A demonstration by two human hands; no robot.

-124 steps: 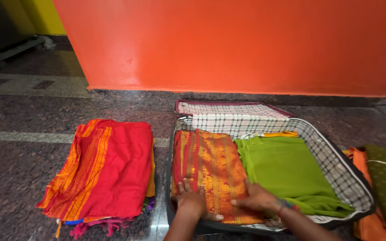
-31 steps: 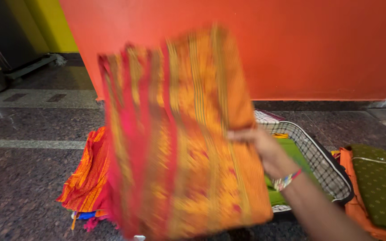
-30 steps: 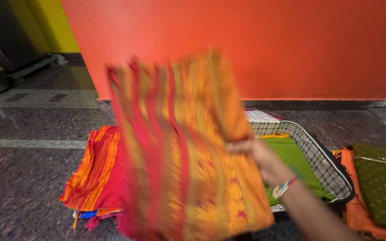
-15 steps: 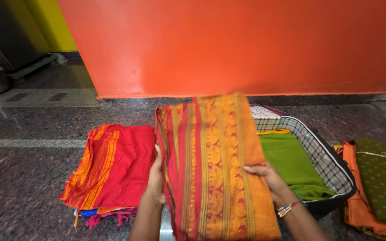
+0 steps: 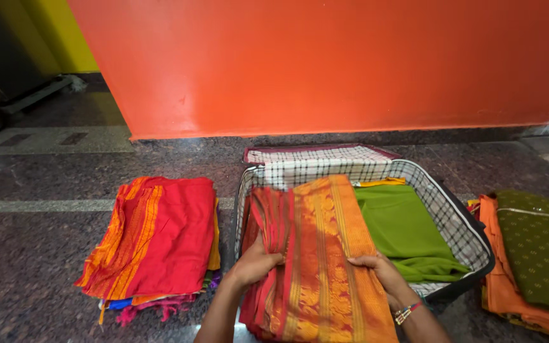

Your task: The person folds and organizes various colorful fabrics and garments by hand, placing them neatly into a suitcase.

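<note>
**A:** What have my hands got right now?

**B:** Both are on the folded orange and red sari (image 5: 312, 254). My left hand (image 5: 255, 263) is curled round its red pleated edge, fingers closed on the cloth; my right hand (image 5: 376, 270) lies flatter on the orange border, thumb over the top, gripping the other side.

**A:** Where does it sit?

**B:** Over the left half of the open checked-lined suitcase (image 5: 459, 216), its near end hanging past the front rim toward me. I judge the two-sided grip keeps the folds square.

**A:** And around it?

**B:** Green folded cloth (image 5: 405, 232) fills the right half. A red pile (image 5: 160, 235) rests on the floor at left, a green and orange pile (image 5: 532, 254) at right.
</note>
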